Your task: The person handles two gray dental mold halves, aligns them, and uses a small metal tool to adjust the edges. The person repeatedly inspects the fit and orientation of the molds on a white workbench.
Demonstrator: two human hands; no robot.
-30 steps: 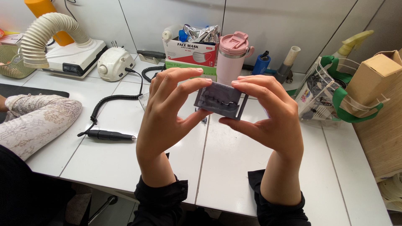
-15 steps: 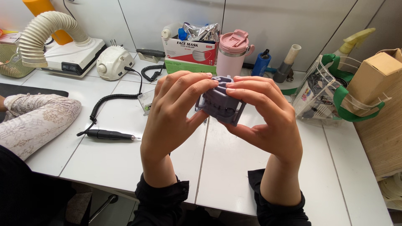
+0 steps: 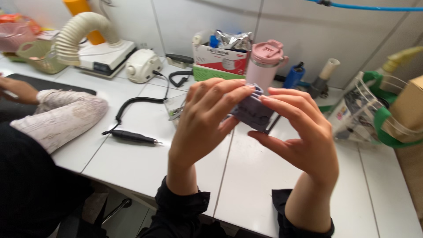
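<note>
Both of my hands are raised above the white table [image 3: 246, 176] and hold one small grey-purple flat pouch [image 3: 253, 112] between them. My left hand [image 3: 205, 119] pinches its left and upper edge with the fingertips. My right hand [image 3: 299, 136] grips its right side from above and below, thumb underneath. Most of the pouch is hidden behind my fingers.
Behind the hands stand a pink lidded tumbler [image 3: 265, 66] and a box of face masks [image 3: 220, 59]. A black handpiece [image 3: 132, 137] on a coiled cord lies at the left, by another person's sleeved arm [image 3: 57, 119]. A wire basket [image 3: 374, 114] stands at the right.
Both hands have closed in further over the pouch, so the fingers cover more of it. The view has shifted slightly; the pouch stays at the same height.
</note>
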